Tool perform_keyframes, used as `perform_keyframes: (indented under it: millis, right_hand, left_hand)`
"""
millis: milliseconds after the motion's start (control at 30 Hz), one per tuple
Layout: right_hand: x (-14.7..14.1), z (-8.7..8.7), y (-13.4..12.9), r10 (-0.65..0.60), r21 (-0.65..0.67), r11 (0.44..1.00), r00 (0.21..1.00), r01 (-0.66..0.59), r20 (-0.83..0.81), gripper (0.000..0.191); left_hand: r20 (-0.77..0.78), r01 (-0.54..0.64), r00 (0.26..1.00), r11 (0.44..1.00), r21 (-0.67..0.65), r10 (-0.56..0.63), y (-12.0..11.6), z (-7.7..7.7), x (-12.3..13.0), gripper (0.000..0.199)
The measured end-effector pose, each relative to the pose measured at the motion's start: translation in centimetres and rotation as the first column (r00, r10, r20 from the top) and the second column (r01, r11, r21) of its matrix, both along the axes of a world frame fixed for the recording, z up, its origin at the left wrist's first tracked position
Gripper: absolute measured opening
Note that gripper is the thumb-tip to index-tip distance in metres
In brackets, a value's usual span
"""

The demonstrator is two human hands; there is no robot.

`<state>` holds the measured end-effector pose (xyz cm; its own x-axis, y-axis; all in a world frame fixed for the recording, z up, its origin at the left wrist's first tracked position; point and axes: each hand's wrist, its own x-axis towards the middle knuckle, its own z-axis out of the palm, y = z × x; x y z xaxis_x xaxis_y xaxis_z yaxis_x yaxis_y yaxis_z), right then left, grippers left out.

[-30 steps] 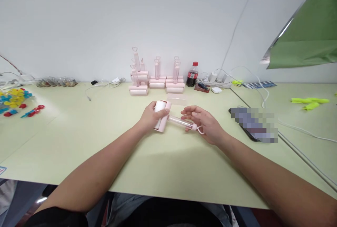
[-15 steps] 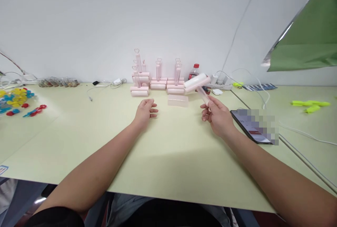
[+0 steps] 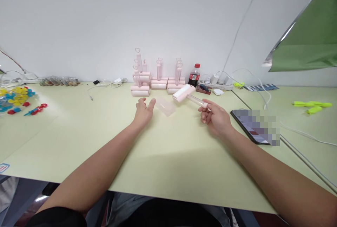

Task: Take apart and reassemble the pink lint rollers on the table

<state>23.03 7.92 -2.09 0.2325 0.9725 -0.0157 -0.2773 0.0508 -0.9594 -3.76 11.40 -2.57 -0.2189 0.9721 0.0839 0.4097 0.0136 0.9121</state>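
In the head view my right hand (image 3: 216, 116) grips a pink lint roller (image 3: 184, 93) by the end of its clear handle. Its white roll points left, held over the table. My left hand (image 3: 143, 112) holds nothing, thumb and fingers spread. Just right of its thumb is a clear plastic cover (image 3: 166, 106), turned at an angle; I cannot tell whether thumb and cover touch. Behind both hands, several more pink lint rollers (image 3: 140, 91) stand by the wall with their heart-topped handles upward.
A cola bottle (image 3: 194, 76), a power strip (image 3: 222, 85) with chargers and a white case (image 3: 218, 92) are at the back. A phone (image 3: 249, 127) lies by my right forearm. Yellow-green pieces (image 3: 312, 104) lie far right, colourful plastic parts (image 3: 17, 97) far left.
My right hand has tilted the lint roller down and left. The clear cover has shifted left and turned. My left hand's thumb and fingers have spread.
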Motion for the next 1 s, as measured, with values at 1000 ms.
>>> perform_keyframes:
  millis: [1000]
  right_hand:
    - [-1.6,0.0,-2.3,0.291,0.111,0.953,0.954,-0.282,-0.076,0.031]
  left_hand:
    - [0.584,0.318,0.76,0.947,0.05,-0.286,0.1,0.4,0.3,0.04]
